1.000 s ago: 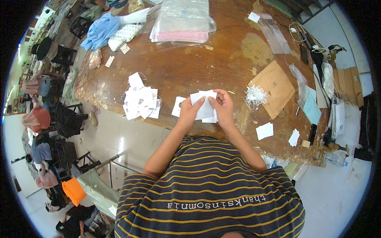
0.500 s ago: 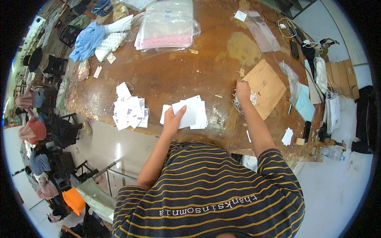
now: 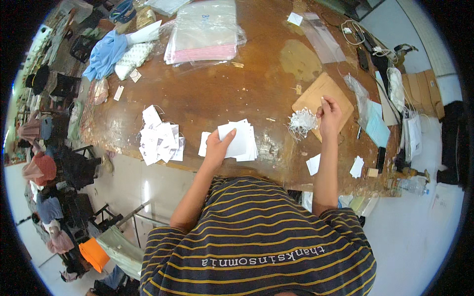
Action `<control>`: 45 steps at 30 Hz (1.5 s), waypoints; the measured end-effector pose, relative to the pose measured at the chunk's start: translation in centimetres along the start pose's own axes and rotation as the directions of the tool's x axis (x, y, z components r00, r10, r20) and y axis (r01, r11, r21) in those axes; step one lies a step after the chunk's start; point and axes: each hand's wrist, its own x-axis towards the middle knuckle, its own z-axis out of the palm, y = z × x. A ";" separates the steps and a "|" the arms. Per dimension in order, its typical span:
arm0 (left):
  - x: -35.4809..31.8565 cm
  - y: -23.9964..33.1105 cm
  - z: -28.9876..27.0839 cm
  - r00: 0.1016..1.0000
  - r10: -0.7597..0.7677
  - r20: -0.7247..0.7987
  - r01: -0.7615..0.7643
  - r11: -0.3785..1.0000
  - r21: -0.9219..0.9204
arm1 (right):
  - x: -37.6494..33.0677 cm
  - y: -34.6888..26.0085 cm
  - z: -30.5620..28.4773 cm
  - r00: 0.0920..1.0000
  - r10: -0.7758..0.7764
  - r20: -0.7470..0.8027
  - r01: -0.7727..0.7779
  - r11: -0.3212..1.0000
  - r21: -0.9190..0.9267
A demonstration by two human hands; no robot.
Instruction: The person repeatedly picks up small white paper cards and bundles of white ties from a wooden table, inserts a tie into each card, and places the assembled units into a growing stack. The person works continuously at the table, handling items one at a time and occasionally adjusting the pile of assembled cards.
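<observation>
Left hand (image 3: 217,147) grips a fanned stack of white paper tags (image 3: 240,141) at the near edge of the brown wooden table (image 3: 222,93), thumb on top, fingers closed around the stack. Right hand (image 3: 330,116) sits just right of a tangle of white strings (image 3: 302,122), fingertips pinched narrowly on one strand, over a cardboard sheet (image 3: 316,96). A loose pile of tags (image 3: 159,140) lies left of the held stack.

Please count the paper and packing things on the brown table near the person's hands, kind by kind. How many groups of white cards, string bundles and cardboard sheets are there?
Stacks or heaps of white cards: 2, the stack under the left hand at and the loose heap
Bundles of white string: 1, beside the right hand
Cardboard sheets: 1
Total: 4
</observation>
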 end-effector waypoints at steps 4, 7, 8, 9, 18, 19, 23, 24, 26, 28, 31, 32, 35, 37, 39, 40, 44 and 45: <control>-0.7 0.8 1.1 0.981 -0.027 0.194 0.053 0.990 -0.128 | -2.9 -3.1 3.0 0.996 -0.078 -0.036 0.073 0.990 -0.122; -1.0 0.8 1.7 0.924 -0.081 0.375 0.199 0.937 -0.287 | -8.1 -1.6 8.1 0.972 0.111 0.205 -0.007 0.893 -0.450; -1.3 0.5 1.9 0.914 -0.100 0.392 0.238 0.916 -0.321 | -10.1 -0.8 9.4 0.909 0.163 0.384 0.044 0.877 -0.479; -1.4 0.3 2.0 0.909 -0.146 0.390 0.290 0.895 -0.340 | -11.7 0.2 10.8 0.850 0.246 0.466 -0.009 0.891 -0.454; -0.8 1.6 -1.6 0.998 0.026 0.050 -0.006 0.929 -0.369 | -14.5 1.2 8.3 0.811 0.438 0.387 -0.337 0.892 -0.302; -1.0 1.7 -1.6 0.998 0.040 0.052 -0.023 0.953 -0.302 | -14.4 1.0 8.3 0.878 0.297 0.375 -0.306 0.951 -0.035; -1.8 1.5 -0.5 0.982 0.189 0.027 -0.187 0.980 -0.068 | -13.7 -0.2 10.2 0.916 0.206 0.344 -0.369 0.770 0.521; -2.0 1.6 -0.4 0.983 0.182 0.009 -0.181 0.981 -0.065 | -13.9 -0.5 10.9 0.893 0.214 0.397 -0.422 0.705 0.570; -2.1 1.7 -0.3 0.984 0.179 -0.021 -0.180 0.982 -0.063 | -14.8 -0.9 12.6 0.855 0.333 0.398 -0.356 0.934 -0.015; -2.3 2.0 -0.6 0.982 0.183 -0.038 -0.185 0.981 -0.061 | -15.9 -1.0 14.3 0.855 0.336 0.394 -0.245 0.933 -0.266; -2.9 2.3 -1.2 0.979 0.194 -0.058 -0.197 0.979 -0.047 | -17.4 -0.8 16.2 0.873 0.243 0.423 -0.194 0.968 -0.158; -3.0 2.4 -1.3 0.975 0.209 -0.074 -0.212 0.976 -0.041 | -17.7 -0.8 16.6 0.886 0.223 0.406 -0.170 0.972 -0.163; -3.4 2.5 -1.5 0.967 0.230 -0.105 -0.236 0.971 -0.047 | -17.9 -0.8 17.2 0.887 0.198 0.417 -0.106 0.967 -0.232; -3.6 2.6 -1.7 0.966 0.233 -0.115 -0.239 0.970 -0.038 | -17.9 -0.9 17.4 0.875 0.191 0.445 -0.033 0.941 -0.338; -3.6 2.7 -1.9 0.965 0.235 -0.118 -0.237 0.971 -0.007 | -17.9 -1.0 17.7 0.864 0.190 0.466 0.069 0.873 -0.483; -3.6 2.8 -1.9 0.957 0.264 -0.117 -0.265 0.964 0.002 | -18.0 -1.0 17.8 0.859 0.084 0.504 0.198 0.855 -0.479; -3.5 2.9 -2.0 0.842 0.532 -0.094 -0.492 0.827 0.272 | -17.7 -0.9 18.3 0.788 -0.129 0.602 0.468 0.761 -0.449; -3.5 3.0 -2.1 0.776 0.627 -0.071 -0.557 0.734 0.388 | -17.5 -0.8 18.3 0.770 -0.151 0.620 0.495 0.754 -0.432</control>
